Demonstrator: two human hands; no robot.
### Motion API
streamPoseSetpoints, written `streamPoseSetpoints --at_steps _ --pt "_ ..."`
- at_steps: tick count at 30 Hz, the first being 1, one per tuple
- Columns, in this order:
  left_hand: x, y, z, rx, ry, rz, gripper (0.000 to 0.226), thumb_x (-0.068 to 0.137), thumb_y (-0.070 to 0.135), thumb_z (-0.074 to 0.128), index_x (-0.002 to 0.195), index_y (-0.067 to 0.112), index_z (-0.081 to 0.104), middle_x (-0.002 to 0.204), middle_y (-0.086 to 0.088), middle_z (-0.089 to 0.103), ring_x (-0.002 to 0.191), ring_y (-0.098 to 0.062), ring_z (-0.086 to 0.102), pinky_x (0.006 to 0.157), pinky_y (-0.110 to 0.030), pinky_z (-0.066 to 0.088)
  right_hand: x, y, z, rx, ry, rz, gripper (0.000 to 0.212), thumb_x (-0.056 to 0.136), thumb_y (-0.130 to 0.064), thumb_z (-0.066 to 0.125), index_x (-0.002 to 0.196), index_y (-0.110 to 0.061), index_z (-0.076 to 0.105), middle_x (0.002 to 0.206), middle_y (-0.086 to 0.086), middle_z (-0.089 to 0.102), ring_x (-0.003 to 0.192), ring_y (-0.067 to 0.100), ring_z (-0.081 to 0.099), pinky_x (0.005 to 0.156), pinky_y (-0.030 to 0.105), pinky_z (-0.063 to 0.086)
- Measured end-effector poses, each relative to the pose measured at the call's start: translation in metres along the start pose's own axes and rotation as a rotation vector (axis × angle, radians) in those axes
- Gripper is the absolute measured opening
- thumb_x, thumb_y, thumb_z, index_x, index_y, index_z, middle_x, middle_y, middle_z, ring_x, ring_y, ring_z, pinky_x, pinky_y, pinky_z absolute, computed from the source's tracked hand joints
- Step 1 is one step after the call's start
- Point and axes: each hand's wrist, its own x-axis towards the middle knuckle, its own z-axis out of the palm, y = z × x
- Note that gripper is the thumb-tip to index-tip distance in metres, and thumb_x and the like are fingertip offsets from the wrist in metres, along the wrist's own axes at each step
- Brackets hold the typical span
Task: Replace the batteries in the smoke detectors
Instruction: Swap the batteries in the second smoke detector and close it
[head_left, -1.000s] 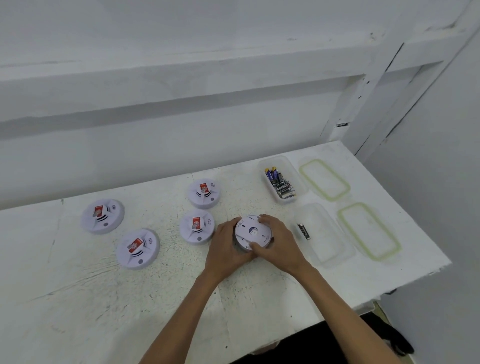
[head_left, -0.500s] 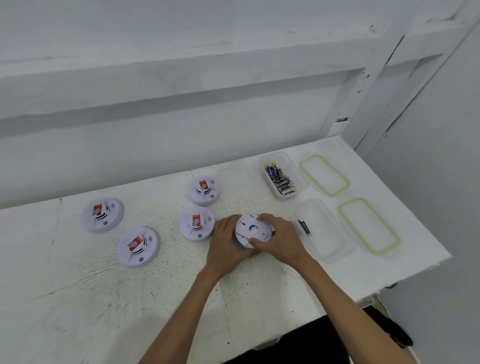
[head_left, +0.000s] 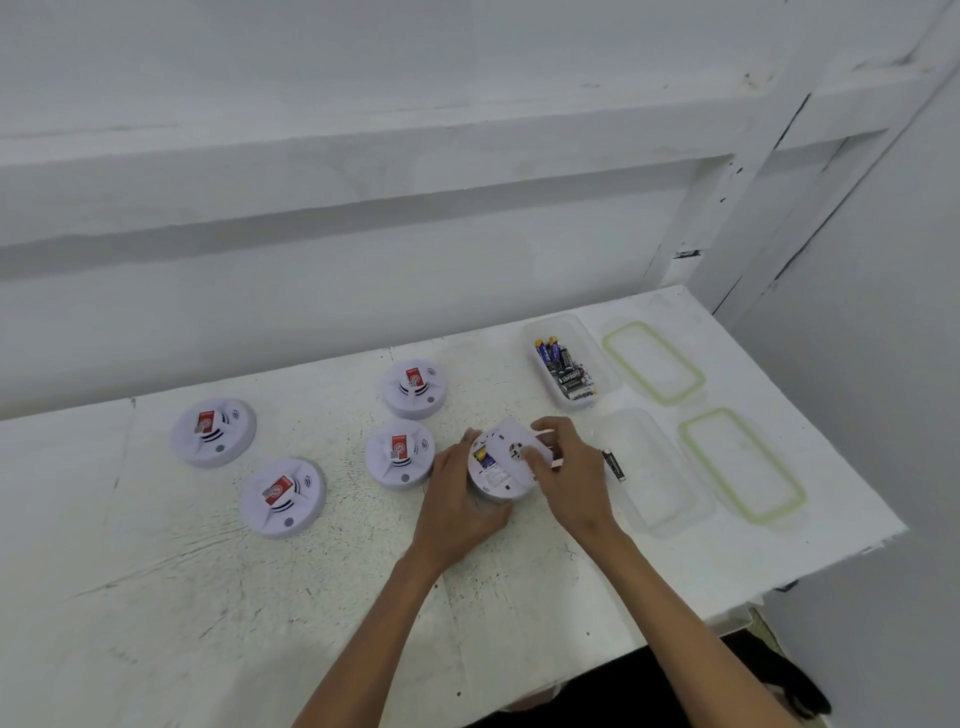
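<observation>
Head view: the smoke detector (head_left: 493, 480) being worked on sits back-side up on the surface (head_left: 156, 597), near its middle, just right of the four other detectors (head_left: 283, 496), which lie face up with red stickers showing. The left hand (head_left: 462, 501) curls round the detector's near-left rim and steadies it. The right hand (head_left: 574, 467) pinches the back cover (head_left: 511, 441), with the thumb on top and the fingers over the far edge. The cover sits askew, partly off the body.

The step in hand looks like opening the unit. A purple battery (head_left: 482, 458) shows in the gap at the left. Its long axis seems to run roughly away from the person, though blur makes that uncertain. The detector itself is a round disc with no long axis, and its back faces up toward the camera.

Next, the cover has to come clear and be set aside. The old cell can then be pried out and dropped in the near container (head_left: 670, 499), where one spent battery (head_left: 614, 465) already lies. A replacement would come from the far container (head_left: 587, 338).
</observation>
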Motion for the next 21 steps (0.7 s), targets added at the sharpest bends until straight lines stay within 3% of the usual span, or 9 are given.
streamPoseSetpoints --at_steps 3,6,8,10,12,14,18,21 --pt "0.001 -0.001 0.003 0.080 0.007 0.002 0.117 0.068 0.072 0.077 0.157 0.015 0.028 0.160 0.004 0.035 0.149 -0.015 0.031 0.121 -0.041 0.033 0.000 -0.001 0.000 0.000 0.121 -0.006 0.013 0.096 -0.016 0.063 0.106 -0.023 0.064 0.094 -0.010 0.070 0.083 0.002 0.064 0.066 0.016 0.050" --pt "0.002 0.006 0.006 0.101 0.027 -0.067 0.133 0.057 0.090 0.070 0.156 0.014 0.026 0.158 -0.001 0.037 0.146 -0.017 0.032 0.116 -0.033 0.033 0.000 0.000 0.003 -0.100 0.197 -0.021 0.022 0.100 -0.009 0.053 0.117 -0.015 0.065 0.110 -0.001 0.068 0.096 0.009 0.064 0.081 0.021 0.052" --pt "0.001 0.007 0.008 0.102 0.069 -0.077 0.126 0.061 0.089 0.068 0.155 0.013 0.030 0.151 -0.005 0.045 0.139 -0.020 0.042 0.111 -0.034 0.039 0.000 0.001 0.006 -0.186 0.185 -0.017 0.029 0.100 -0.005 0.050 0.126 -0.012 0.060 0.122 0.002 0.062 0.103 0.012 0.060 0.084 0.019 0.045" --pt "0.000 0.005 0.008 0.092 0.082 -0.064 0.110 0.069 0.075 0.075 0.153 0.019 0.031 0.151 -0.007 0.048 0.139 -0.021 0.046 0.113 -0.038 0.042 0.000 0.000 0.008 -0.245 0.159 -0.003 0.034 0.100 -0.004 0.048 0.132 -0.009 0.055 0.130 0.005 0.056 0.103 0.010 0.055 0.083 0.017 0.040" --pt "-0.001 0.003 0.006 0.083 0.057 -0.040 0.098 0.073 0.059 0.077 0.152 0.024 0.032 0.155 -0.005 0.045 0.143 -0.018 0.042 0.117 -0.042 0.041 0.001 0.001 0.009 -0.260 0.148 0.023 0.034 0.100 -0.004 0.047 0.134 -0.006 0.052 0.132 0.009 0.054 0.105 0.016 0.056 0.083 0.019 0.040" --pt "-0.002 0.001 0.005 0.096 0.027 -0.022 0.098 0.073 0.052 0.074 0.155 0.017 0.032 0.157 -0.002 0.042 0.146 -0.016 0.038 0.118 -0.045 0.039 0.003 0.001 0.009 -0.234 0.133 0.089 0.033 0.101 -0.007 0.045 0.134 -0.006 0.051 0.133 0.013 0.052 0.109 0.023 0.057 0.084 0.021 0.039" --pt "-0.001 0.004 0.006 0.167 0.023 0.012 0.104 0.075 0.062 0.066 0.158 0.015 0.025 0.165 0.000 0.026 0.153 -0.015 0.023 0.123 -0.039 0.031 0.007 0.000 0.011 -0.134 0.128 0.199 0.034 0.105 -0.017 0.040 0.135 -0.006 0.052 0.138 0.011 0.051 0.120 0.022 0.053 0.090 0.019 0.034" --pt "0.000 0.007 0.006 0.214 0.090 0.023 0.112 0.073 0.081 0.067 0.155 0.012 0.035 0.149 -0.005 0.031 0.139 -0.021 0.037 0.109 -0.028 0.039 0.002 0.004 0.018 -0.098 0.103 0.232 0.038 0.106 -0.030 0.039 0.133 -0.008 0.055 0.136 0.009 0.054 0.122 0.021 0.054 0.095 0.022 0.039"
